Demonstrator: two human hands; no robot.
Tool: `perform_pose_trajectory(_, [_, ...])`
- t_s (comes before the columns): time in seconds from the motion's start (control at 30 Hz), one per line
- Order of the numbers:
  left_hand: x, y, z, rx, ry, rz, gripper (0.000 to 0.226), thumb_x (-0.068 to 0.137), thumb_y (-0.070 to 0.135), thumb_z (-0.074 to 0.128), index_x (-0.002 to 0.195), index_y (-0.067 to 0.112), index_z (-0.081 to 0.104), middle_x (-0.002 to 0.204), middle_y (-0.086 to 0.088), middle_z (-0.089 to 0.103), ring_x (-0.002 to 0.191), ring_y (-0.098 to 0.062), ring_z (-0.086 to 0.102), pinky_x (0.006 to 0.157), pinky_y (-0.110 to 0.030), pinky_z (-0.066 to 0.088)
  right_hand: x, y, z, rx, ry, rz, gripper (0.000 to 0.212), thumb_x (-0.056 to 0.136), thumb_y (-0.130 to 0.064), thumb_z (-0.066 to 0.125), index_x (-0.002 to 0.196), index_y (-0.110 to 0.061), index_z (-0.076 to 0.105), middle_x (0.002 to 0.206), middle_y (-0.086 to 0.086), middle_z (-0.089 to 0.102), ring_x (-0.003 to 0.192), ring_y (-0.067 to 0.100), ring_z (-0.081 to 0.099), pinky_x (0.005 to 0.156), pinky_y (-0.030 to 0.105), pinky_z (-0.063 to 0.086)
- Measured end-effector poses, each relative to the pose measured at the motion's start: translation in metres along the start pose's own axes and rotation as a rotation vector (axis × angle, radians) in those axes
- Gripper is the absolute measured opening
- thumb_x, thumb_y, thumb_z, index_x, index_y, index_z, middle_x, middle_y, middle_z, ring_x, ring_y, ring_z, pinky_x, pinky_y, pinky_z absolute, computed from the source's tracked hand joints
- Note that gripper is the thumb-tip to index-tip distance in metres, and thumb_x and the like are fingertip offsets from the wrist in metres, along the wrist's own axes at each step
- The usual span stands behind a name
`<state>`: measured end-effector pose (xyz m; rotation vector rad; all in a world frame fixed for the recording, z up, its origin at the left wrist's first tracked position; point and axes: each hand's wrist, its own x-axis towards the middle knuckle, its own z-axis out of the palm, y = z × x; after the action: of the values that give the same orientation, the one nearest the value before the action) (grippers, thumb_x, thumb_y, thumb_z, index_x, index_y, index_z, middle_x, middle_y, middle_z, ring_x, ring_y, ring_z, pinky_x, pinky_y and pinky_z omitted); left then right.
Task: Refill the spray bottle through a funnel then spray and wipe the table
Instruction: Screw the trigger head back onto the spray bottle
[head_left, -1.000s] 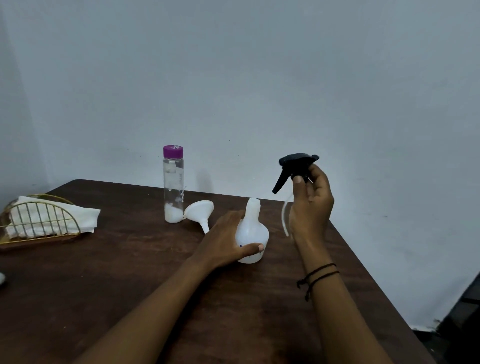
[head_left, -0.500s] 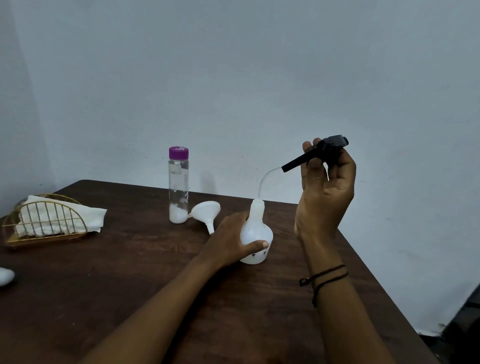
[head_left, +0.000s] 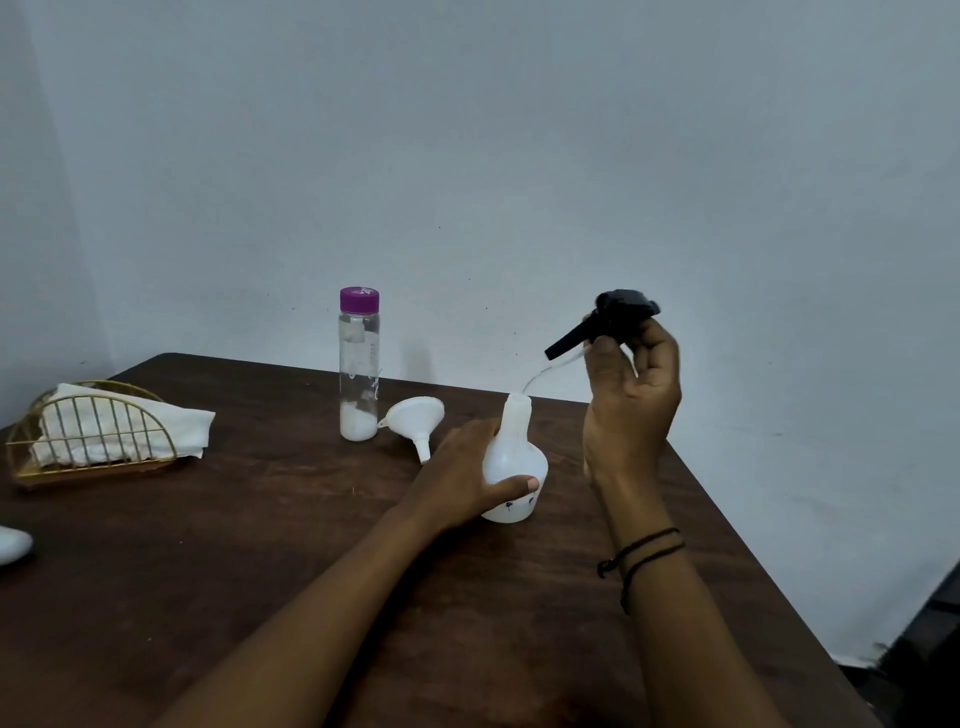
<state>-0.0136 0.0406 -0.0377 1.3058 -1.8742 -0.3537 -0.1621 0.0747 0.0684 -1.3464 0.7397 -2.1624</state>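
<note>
1. Head view: I see the white spray bottle (head_left: 514, 467) standing upright at centre-right of the dark wood table (head_left: 260, 545), neck open; any fill level I cannot tell.
2. My left hand (head_left: 462, 480) grips the bottle's round body, thumb across its near face.
3. My right hand (head_left: 631, 400) is raised above and right of the bottle, fingers curled round the black trigger head (head_left: 605, 322); its clear dip tube (head_left: 540, 376) curves down towards the bottle mouth.
4. White funnel (head_left: 415, 421) lies tipped on its side just left of the bottle, spout pointing near.
5. Clear bottle with purple cap (head_left: 359, 364) stands just left of the funnel, capped, white contents only at the bottom.
6. Gold wire basket (head_left: 88, 431) at far left holds a folded white cloth (head_left: 130, 423).
7. A white object (head_left: 13, 543) is cut off by the left edge.
8. Table's right edge runs close beside my right forearm; open wood lies near and left.
9. Against half a second ago, the trigger head sits lower and the tube end closer to the mouth.
</note>
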Motion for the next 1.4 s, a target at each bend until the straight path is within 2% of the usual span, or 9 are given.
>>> perform_pose_trajectory(0.07, [0.000,0.001,-0.001,-0.005,-0.002,0.008,0.069,0.074,0.063,0.072,0.131,0.034,0.047,0.124,0.014,0.054,0.115,-0.006,0.049,0.094,-0.030,0.044,-0.001,0.008,0.000,-0.063,-0.034,0.055,0.026,0.094,-0.004,0.062,0.118,-0.012,0.057,0.112,-0.006,0.065,0.099,-0.006,0.066,0.085,0.015,0.052])
perform_pose_trajectory(0.23, [0.001,0.005,-0.003,-0.018,0.014,0.060,0.052,0.077,0.055,0.075,0.119,0.032,0.055,0.110,0.017,0.057,0.103,-0.001,0.051,0.085,-0.021,0.044,-0.008,0.033,0.003,-0.161,-0.169,0.202,0.024,0.093,-0.007,0.065,0.116,-0.014,0.061,0.104,-0.013,0.069,0.086,-0.009,0.067,0.071,0.011,0.052])
perform_pose_trajectory(0.33, [0.001,0.003,-0.001,-0.006,0.017,0.051,0.053,0.079,0.054,0.074,0.119,0.025,0.054,0.106,0.015,0.054,0.097,-0.001,0.049,0.076,-0.010,0.035,-0.010,0.045,0.005,-0.221,-0.256,0.234,0.026,0.093,-0.006,0.065,0.116,-0.017,0.062,0.101,-0.015,0.070,0.090,-0.008,0.067,0.080,0.013,0.053])
perform_pose_trajectory(0.57, [0.007,-0.004,0.008,-0.040,0.026,0.000,0.050,0.089,0.061,0.053,0.121,0.022,0.056,0.107,0.004,0.059,0.103,-0.011,0.055,0.086,-0.033,0.048,-0.010,0.063,0.004,-0.317,-0.364,0.341,0.016,0.095,-0.009,0.063,0.108,-0.019,0.063,0.095,-0.005,0.071,0.090,0.014,0.070,0.069,0.019,0.057])
perform_pose_trajectory(0.67, [0.007,0.001,0.008,-0.114,0.053,0.012,0.045,0.095,0.051,0.050,0.120,0.014,0.060,0.106,-0.001,0.064,0.097,-0.009,0.056,0.081,-0.032,0.045,-0.012,0.066,0.009,-0.378,-0.385,0.318,0.021,0.093,-0.010,0.065,0.095,-0.031,0.066,0.097,-0.001,0.072,0.094,0.017,0.070,0.082,0.033,0.058])
perform_pose_trajectory(0.87, [0.007,0.005,0.013,-0.197,0.107,0.004,0.054,0.089,0.059,0.044,0.114,0.014,0.062,0.109,-0.004,0.069,0.102,-0.015,0.064,0.086,-0.041,0.054,-0.017,0.072,0.012,-0.417,-0.302,0.301,0.013,0.081,-0.031,0.075,0.087,-0.031,0.064,0.093,0.008,0.070,0.086,0.027,0.070,0.076,0.053,0.059])
perform_pose_trajectory(1.1, [0.009,0.000,0.016,-0.216,0.128,0.010,0.054,0.090,0.057,0.040,0.109,0.012,0.064,0.100,-0.004,0.071,0.094,-0.014,0.067,0.080,-0.047,0.054,-0.032,0.076,0.015,-0.360,-0.195,0.238,0.020,0.086,-0.024,0.075,0.101,-0.019,0.063,0.096,-0.006,0.070,0.089,0.005,0.067,0.074,0.021,0.054])
perform_pose_trajectory(1.23, [0.011,-0.002,0.019,-0.215,0.153,0.011,0.055,0.091,0.061,0.041,0.102,0.013,0.064,0.095,-0.003,0.071,0.090,-0.015,0.067,0.077,-0.049,0.054,-0.032,0.080,0.011,-0.245,-0.157,0.270,0.013,0.090,-0.016,0.070,0.099,-0.022,0.064,0.096,-0.003,0.071,0.090,0.007,0.068,0.076,0.019,0.052])
perform_pose_trajectory(1.4, [0.014,-0.004,0.022,-0.192,0.137,0.019,0.050,0.091,0.055,0.042,0.114,0.016,0.063,0.104,-0.003,0.070,0.098,-0.016,0.066,0.082,-0.048,0.055,-0.032,0.085,0.016,-0.262,-0.073,0.284,0.031,0.080,-0.020,0.081,0.095,-0.021,0.054,0.092,-0.003,0.066,0.082,0.008,0.065,0.074,0.026,0.054])
